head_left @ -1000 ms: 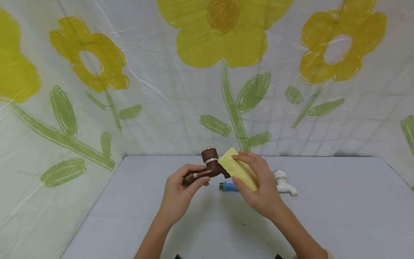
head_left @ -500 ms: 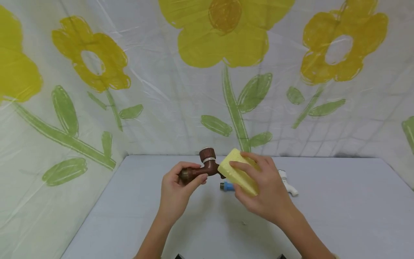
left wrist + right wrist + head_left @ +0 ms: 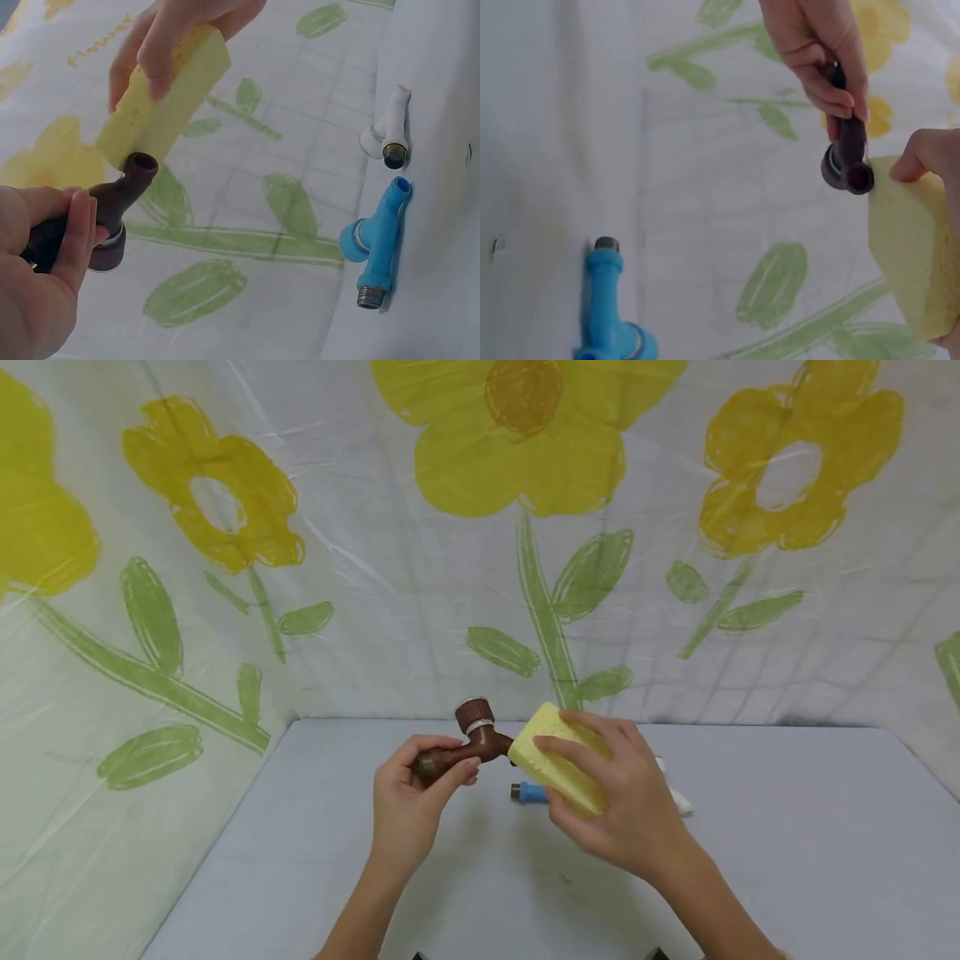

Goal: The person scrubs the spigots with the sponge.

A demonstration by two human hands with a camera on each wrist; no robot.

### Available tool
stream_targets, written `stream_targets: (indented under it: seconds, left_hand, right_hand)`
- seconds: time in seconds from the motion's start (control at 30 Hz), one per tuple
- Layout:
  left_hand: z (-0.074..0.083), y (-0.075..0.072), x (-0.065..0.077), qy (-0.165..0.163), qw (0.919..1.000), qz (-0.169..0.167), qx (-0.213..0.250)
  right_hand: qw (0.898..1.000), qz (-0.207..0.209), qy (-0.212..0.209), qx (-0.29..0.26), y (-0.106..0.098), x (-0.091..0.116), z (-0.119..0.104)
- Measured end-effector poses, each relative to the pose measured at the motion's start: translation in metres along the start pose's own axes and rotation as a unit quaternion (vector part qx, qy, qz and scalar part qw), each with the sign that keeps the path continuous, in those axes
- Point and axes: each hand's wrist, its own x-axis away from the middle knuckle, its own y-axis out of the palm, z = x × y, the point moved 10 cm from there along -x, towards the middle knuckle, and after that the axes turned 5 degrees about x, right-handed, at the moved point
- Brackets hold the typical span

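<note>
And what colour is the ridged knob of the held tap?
The ridged knob is reddish brown; the head view shows it best.

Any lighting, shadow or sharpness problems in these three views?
Head view: soft shadows on the table, pale sheen streaks on the flowered sheet; left wrist view: dimmer, the brown tap very dark; right wrist view: also dim, soft, little detail in that tap.

The left hand (image 3: pixel 405 814) and right hand (image 3: pixel 639 810) are bare — the slender left forearm (image 3: pixel 362 902) and right forearm (image 3: pixel 708 893) likewise. A pale cream sleeve edge (image 3: pixel 783 955) — just a sliver — shows beside the latter.
</note>
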Motion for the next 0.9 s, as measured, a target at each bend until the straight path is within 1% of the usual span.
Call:
stream_targets:
  seconds: [0.07,0.17,0.3,0.5,0.63,0.7,0.83,0.9]
  left_hand:
    - [0.001,0.002,0.001,0.011,0.9999,0.001,0.000]
    - [0.002,0.006,0.003,0.031,0.9994,-0.001,-0.012]
    - [0.003,0.008,0.005,0.040,0.9987,0.000,-0.032]
    - [0.002,0.008,0.006,0.032,0.9984,0.010,-0.045]
    - [0.002,0.008,0.007,0.032,0.9977,0.014,-0.058]
    - [0.003,0.009,0.008,0.039,0.9967,0.018,-0.069]
    - [0.005,0.009,0.009,0.059,0.9927,0.031,-0.100]
    - [0.006,0.010,0.011,0.071,0.9900,0.034,-0.117]
  right_hand:
    - [1.000,0.009,-0.021,0.017,-0.001,0.000,-0.004]
    - [0.998,0.023,-0.049,0.038,-0.002,0.000,-0.010]
    - [0.997,0.025,-0.063,0.047,-0.002,0.000,-0.012]
    - [0.995,0.013,-0.074,0.058,0.001,0.002,-0.014]
    - [0.995,0.014,-0.069,0.064,0.001,0.001,-0.012]
    - [0.995,0.007,-0.070,0.071,0.003,0.002,-0.013]
    - [0.991,-0.021,-0.091,0.093,0.010,0.004,-0.019]
    - [0.989,-0.024,-0.098,0.109,0.012,0.004,-0.022]
